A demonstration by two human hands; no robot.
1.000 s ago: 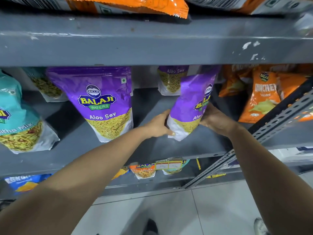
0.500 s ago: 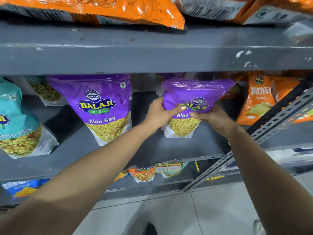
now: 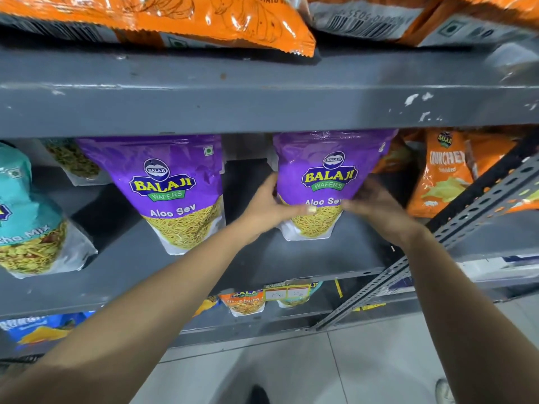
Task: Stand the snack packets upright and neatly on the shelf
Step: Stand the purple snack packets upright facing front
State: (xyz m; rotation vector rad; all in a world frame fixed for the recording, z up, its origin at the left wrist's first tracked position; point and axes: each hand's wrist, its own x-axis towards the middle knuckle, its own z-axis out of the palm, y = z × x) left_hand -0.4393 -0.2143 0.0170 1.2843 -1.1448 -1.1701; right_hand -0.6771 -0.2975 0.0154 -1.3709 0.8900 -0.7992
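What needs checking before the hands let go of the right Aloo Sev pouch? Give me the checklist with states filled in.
1. Right Aloo Sev pouch front faces outward, label readable: ok.
2. Pouch upright, base on the shelf: ok.
3. Left hand and right hand both steadying its lower part: ok.
4. Stands unsupported once released: cannot tell.
5. Lined up with the left Aloo Sev pouch: not ok; that one sits closer to the shelf edge.
6. Clear of the orange packet to its right: cannot tell.

Two packets side by side
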